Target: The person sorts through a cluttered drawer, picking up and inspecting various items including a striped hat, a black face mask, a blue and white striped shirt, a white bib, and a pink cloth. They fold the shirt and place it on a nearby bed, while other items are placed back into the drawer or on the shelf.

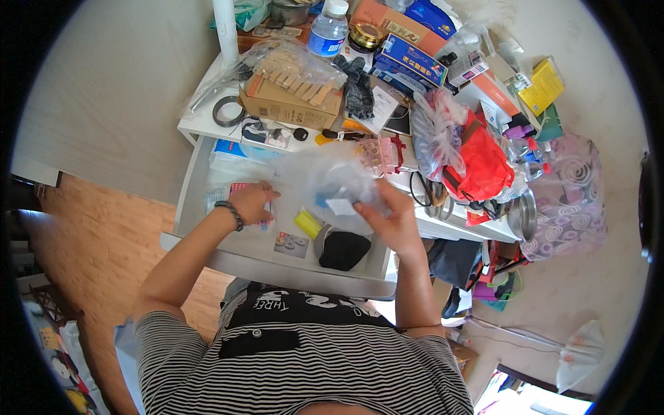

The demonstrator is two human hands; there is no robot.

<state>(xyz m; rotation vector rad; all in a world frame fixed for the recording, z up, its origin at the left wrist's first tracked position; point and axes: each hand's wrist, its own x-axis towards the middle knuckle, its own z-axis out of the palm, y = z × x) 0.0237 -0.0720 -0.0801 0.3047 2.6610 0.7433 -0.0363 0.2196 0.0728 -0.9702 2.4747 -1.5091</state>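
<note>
My right hand (pixel 393 220) holds a clear plastic bag (pixel 321 169) by its edge above the open drawer (pixel 228 259). A small white slip (pixel 340 206) and something blue show in or behind the bag. Inside the drawer at left, my left hand (pixel 250 203) has its fingers curled on a flat pink patterned packet (pixel 265 224), which it partly covers. Between the hands lie a yellow-green strip (pixel 308 223), a small grey picture card (pixel 291 245) and a black and grey cloth item (pixel 344 249).
Beyond the drawer, the crowded desktop carries a cardboard box (pixel 287 107) with wooden pieces, a roll of dark tape (pixel 228 111), a water bottle (pixel 328 29), a red bag (pixel 478 162) and several boxes. A metal bowl (pixel 523 214) stands at the right edge.
</note>
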